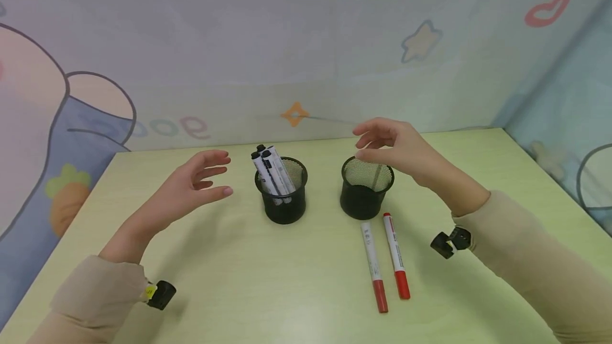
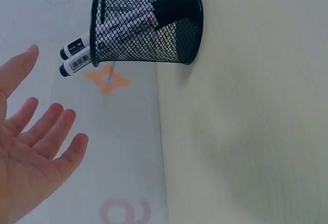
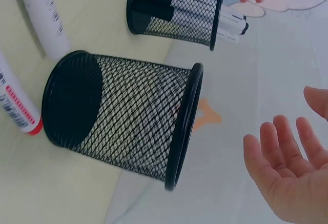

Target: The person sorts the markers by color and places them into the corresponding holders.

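Note:
My left hand hovers left of a black mesh pen cup, fingers relaxed and holding nothing. Several white markers with black ends lean inside that cup; the left wrist view shows the same markers through the mesh. Above the rim of a second mesh pen cup is my right hand, its fingers loosely bent around air. In the right wrist view this second cup holds no markers, and the hand appears apart from its rim.
Two red-capped white markers, one on the left and one on the right, lie on the light wooden table in front of the second cup. A printed cloth hangs behind the table's back edge.

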The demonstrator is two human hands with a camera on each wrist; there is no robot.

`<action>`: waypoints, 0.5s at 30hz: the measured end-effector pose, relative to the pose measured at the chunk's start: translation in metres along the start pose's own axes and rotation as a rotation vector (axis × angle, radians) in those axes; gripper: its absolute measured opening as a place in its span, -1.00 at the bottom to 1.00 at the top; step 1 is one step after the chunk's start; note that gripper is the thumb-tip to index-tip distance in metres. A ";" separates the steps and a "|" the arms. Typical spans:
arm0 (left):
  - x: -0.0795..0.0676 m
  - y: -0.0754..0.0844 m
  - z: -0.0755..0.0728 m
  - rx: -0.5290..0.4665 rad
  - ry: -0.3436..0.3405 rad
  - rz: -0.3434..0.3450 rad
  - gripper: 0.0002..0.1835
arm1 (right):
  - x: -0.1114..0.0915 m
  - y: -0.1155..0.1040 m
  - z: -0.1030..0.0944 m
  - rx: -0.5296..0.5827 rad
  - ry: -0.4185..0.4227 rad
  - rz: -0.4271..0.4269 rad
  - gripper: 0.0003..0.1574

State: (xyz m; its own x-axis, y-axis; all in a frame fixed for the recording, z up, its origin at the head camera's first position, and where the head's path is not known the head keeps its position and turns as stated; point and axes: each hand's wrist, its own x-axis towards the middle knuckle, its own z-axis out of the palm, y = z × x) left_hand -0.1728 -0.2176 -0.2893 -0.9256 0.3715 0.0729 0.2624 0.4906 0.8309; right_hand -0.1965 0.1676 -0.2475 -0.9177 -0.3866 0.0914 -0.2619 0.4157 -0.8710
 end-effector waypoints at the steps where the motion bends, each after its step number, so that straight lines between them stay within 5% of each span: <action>1: -0.001 0.002 0.000 0.003 0.004 0.005 -0.33 | -0.002 0.002 -0.002 -0.017 -0.005 -0.003 -0.52; 15: -0.001 0.019 0.003 -0.056 0.020 0.091 -0.32 | -0.017 0.022 -0.018 -0.109 -0.022 -0.017 -0.49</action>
State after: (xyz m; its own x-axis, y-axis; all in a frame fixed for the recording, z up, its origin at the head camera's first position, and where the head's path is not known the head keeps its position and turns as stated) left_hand -0.1659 -0.2069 -0.2755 -0.9041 0.3961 0.1603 0.3305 0.4102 0.8500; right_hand -0.1920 0.1986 -0.2597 -0.9064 -0.4117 0.0945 -0.3097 0.4955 -0.8115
